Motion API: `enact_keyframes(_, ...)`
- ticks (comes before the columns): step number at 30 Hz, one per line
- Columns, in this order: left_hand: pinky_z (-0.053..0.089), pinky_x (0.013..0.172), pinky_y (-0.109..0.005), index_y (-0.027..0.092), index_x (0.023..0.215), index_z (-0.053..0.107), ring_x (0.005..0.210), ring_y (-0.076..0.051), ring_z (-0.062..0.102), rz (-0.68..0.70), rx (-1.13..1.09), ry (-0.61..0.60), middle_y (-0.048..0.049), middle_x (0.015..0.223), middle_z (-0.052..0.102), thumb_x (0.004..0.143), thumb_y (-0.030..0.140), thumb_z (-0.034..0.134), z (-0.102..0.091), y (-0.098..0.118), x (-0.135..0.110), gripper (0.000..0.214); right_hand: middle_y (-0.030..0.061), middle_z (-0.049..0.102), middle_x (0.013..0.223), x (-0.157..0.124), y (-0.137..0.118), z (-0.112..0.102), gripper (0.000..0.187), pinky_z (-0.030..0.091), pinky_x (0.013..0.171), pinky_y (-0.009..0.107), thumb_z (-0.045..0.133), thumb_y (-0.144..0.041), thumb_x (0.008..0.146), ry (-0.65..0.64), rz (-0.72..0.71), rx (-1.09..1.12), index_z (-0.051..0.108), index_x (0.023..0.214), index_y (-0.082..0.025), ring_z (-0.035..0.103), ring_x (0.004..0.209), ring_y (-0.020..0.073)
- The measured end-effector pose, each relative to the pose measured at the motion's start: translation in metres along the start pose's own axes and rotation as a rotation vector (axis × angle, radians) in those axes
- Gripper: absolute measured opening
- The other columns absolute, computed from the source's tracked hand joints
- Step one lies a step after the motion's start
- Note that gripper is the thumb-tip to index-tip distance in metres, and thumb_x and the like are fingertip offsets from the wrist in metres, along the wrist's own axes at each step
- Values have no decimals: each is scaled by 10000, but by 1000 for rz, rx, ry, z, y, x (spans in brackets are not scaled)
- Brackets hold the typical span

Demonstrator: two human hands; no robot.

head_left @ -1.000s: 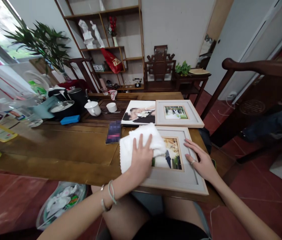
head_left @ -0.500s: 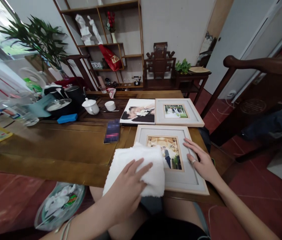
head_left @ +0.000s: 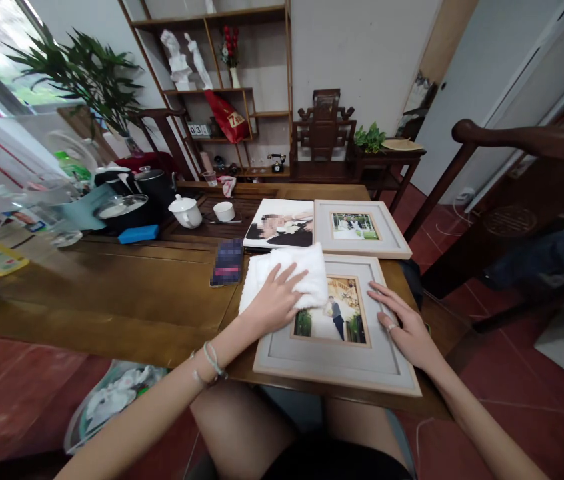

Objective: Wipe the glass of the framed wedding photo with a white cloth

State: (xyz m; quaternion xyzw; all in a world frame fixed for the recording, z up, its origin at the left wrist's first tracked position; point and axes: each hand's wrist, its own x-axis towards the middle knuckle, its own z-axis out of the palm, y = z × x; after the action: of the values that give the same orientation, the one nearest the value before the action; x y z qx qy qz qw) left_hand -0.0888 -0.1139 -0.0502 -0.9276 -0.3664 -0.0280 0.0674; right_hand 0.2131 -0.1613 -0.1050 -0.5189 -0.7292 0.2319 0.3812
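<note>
A picture frame [head_left: 282, 360] with a pale wooden border lies on the table before me, a wedding photo [head_left: 347, 317] in its middle. Across its upper left part is a folded white towel [head_left: 312, 267], covering that corner and some of the photo. My left hand [head_left: 278, 300] presses flat on the towel, its fingers spread. On the frame's right side rests my right hand [head_left: 402, 323], a ring on one finger, fingers stretched out and lying on the border. Just beyond are a second frame [head_left: 397, 233] and a photo panel [head_left: 287, 223], side by side.
A phone [head_left: 227, 262] lies left of the towel. Farther back stand a white lidded cup [head_left: 185, 211], a small white bowl [head_left: 224, 212], a blue block [head_left: 139, 233] and a dark kettle [head_left: 155, 190]. A wooden chair [head_left: 507, 193] stands right; a lined bin [head_left: 112, 400] is below left.
My left hand and the towel have moved up and away from me, from the frame's lower left to its upper left, uncovering the lower left corner. My right hand stays in place.
</note>
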Motion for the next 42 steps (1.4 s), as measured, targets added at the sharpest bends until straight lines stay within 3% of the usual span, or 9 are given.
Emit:
enact_keyframes(5,126,1147,-558,195,875,718,1402,-349,235,151,-109,7,-69,1483,383,769,297,620,-4,36,-56,177,45,445,1463,0,0,0,411,258,1147,501,453,-232,884,-8,-6,-12,548,1281,-278,372,1376,238)
enact_keyframes(9,81,1173,-518,188,776,704,1418,-316,211,147,-175,76,-41,1502,355,745,235,604,-5,36,-75,114,46,448,1461,-1,-1,0,415,259,1146,506,454,-230,884,-7,-1,-27,543,1286,-281,367,1378,239)
enact_keyframes(17,178,1140,-542,147,1144,653,1433,-332,153,-9,-124,85,-125,1539,253,877,241,513,-1,-17,8,316,47,452,1458,-1,-2,-2,418,280,1137,498,447,-232,880,-16,-6,-44,546,1284,-272,379,1372,236)
enact_keyframes(21,185,1133,-551,151,1150,650,1430,-349,147,-12,-36,28,-126,1533,267,890,290,531,0,-21,28,318,43,457,1455,0,-2,-2,415,277,1139,499,446,-236,877,-12,5,-35,554,1276,-271,375,1375,239)
enact_keyframes(25,162,1136,-562,149,1035,695,1428,-360,145,17,-15,-43,-124,1535,262,865,272,557,-4,2,5,251,41,449,1462,1,-2,-1,420,268,1144,496,441,-235,880,-16,10,-26,550,1284,-268,363,1383,235)
enact_keyframes(29,140,1124,-599,166,975,705,1424,-394,121,6,-75,-115,-132,1549,221,811,317,633,-19,48,-38,234,43,455,1459,0,-2,-1,416,271,1143,499,446,-239,877,-11,18,-31,561,1276,-260,358,1386,240)
enact_keyframes(34,100,1139,-585,187,950,703,1435,-376,62,35,-150,-105,-97,1565,183,765,314,675,-28,84,-74,226,41,453,1461,0,-3,0,420,265,1147,499,454,-247,874,-1,15,-21,566,1278,-267,362,1383,245)
enact_keyframes(38,112,1146,-569,162,910,711,1432,-381,93,47,-180,-36,-113,1567,163,784,310,646,-15,62,-67,205,38,463,1454,-1,-3,0,420,269,1145,508,467,-241,869,5,19,-32,570,1275,-274,367,1380,252)
enact_keyframes(42,135,1148,-550,158,1034,696,1428,-359,149,12,-128,5,-115,1544,241,812,283,593,-3,19,-34,274,30,463,1454,-1,-4,-1,424,264,1147,511,463,-234,873,5,17,-28,564,1282,-285,364,1382,252)
